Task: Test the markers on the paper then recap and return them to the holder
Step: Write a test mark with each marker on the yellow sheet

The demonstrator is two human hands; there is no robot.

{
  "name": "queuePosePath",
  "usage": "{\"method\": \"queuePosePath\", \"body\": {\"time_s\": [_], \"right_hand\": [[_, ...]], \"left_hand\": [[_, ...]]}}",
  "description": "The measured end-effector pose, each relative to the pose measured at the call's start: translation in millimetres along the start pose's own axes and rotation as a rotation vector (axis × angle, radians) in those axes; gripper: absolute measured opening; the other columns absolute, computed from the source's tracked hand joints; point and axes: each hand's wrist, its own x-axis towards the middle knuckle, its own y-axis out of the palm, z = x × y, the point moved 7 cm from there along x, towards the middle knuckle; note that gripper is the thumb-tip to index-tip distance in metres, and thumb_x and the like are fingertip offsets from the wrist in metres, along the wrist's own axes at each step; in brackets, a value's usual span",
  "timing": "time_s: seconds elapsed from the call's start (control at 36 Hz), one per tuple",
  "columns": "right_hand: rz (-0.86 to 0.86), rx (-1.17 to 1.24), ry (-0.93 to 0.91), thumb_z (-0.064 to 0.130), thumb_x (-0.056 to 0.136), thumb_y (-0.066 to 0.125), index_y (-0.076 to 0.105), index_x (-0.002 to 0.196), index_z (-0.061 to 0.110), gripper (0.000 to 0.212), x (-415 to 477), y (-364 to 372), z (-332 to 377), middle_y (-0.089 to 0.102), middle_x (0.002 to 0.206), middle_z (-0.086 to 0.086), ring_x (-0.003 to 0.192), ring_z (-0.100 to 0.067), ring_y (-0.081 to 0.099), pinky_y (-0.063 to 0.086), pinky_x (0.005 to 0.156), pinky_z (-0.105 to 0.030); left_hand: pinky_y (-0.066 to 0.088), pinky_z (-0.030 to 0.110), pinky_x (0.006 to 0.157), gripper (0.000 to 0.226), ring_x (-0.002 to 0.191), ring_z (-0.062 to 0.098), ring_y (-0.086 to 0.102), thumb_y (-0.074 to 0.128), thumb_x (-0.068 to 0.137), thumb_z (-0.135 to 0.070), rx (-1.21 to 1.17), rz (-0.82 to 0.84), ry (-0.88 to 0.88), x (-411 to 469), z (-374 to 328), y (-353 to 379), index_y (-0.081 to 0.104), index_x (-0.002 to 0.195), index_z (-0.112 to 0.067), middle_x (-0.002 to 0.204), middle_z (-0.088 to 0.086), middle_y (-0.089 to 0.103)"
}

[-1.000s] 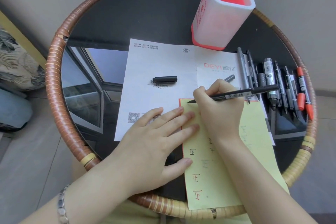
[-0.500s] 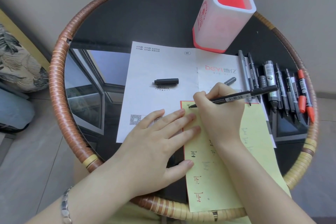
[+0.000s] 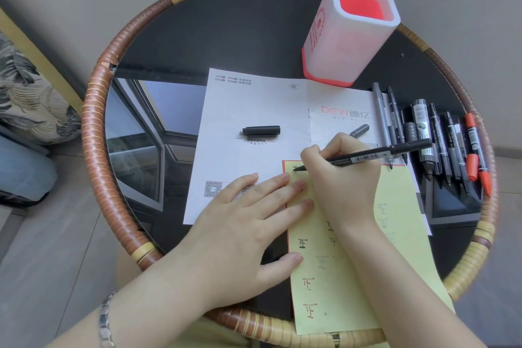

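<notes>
My right hand (image 3: pixel 343 178) grips an uncapped black marker (image 3: pixel 375 156) with its tip touching the top left corner of the yellow paper (image 3: pixel 353 277), where a fresh black stroke shows. My left hand (image 3: pixel 245 223) lies flat with fingers spread, pressing on the yellow paper's left edge. The marker's black cap (image 3: pixel 262 130) lies loose on the white sheet (image 3: pixel 254 102). A white and red holder (image 3: pixel 348 34) stands upright at the back. Several black markers (image 3: pixel 423 133) and a red one (image 3: pixel 476 150) lie in a row on the right.
Everything rests on a round dark glass table with a woven rattan rim (image 3: pixel 93 133). Another grey cap or pen end (image 3: pixel 360 130) pokes out behind my right hand. A patterned cushion (image 3: pixel 25 93) sits off the table to the left.
The marker tip has slid slightly leftward along the yellow paper's top corner, leaving a small black mark. My left hand stays put.
</notes>
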Motion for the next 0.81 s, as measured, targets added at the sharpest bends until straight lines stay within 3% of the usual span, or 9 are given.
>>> {"method": "queuePosePath", "body": {"time_s": [0.53, 0.69, 0.81], "right_hand": [[-0.009, -0.017, 0.001, -0.003, 0.065, 0.059, 0.031, 0.045, 0.018, 0.040, -1.2, -1.5, 0.1, 0.035, 0.039, 0.008, 0.044, -0.006, 0.032, 0.027, 0.047, -0.012], [-0.025, 0.003, 0.008, 0.007, 0.059, 0.053, 0.029, 0.045, 0.020, 0.030, -2.0, -2.4, 1.0, 0.036, 0.037, 0.010, 0.043, -0.006, 0.033, 0.026, 0.047, -0.012], [-0.023, 0.001, 0.011, 0.000, 0.063, 0.056, 0.029, 0.046, 0.020, 0.038, -2.4, -2.3, -0.4, 0.035, 0.036, 0.010, 0.042, -0.005, 0.032, 0.026, 0.046, -0.012]], "left_hand": [[0.021, 0.036, 0.107, 0.057, 0.133, 0.008, 0.033, 0.041, 0.081, -0.055, 0.001, -0.002, 0.001, 0.1, -0.2, 0.0, 0.051, 0.131, -0.029, 0.143, -0.009, 0.043], [0.021, 0.036, 0.108, 0.057, 0.134, 0.009, 0.036, 0.041, 0.081, -0.056, 0.009, 0.007, 0.000, -0.1, 0.0, 1.0, 0.051, 0.131, -0.030, 0.143, -0.009, 0.043], [0.021, 0.035, 0.108, 0.057, 0.134, 0.008, 0.034, 0.041, 0.081, -0.056, 0.008, 0.000, -0.003, -0.2, 0.4, 1.2, 0.051, 0.131, -0.031, 0.144, -0.010, 0.042]]}}
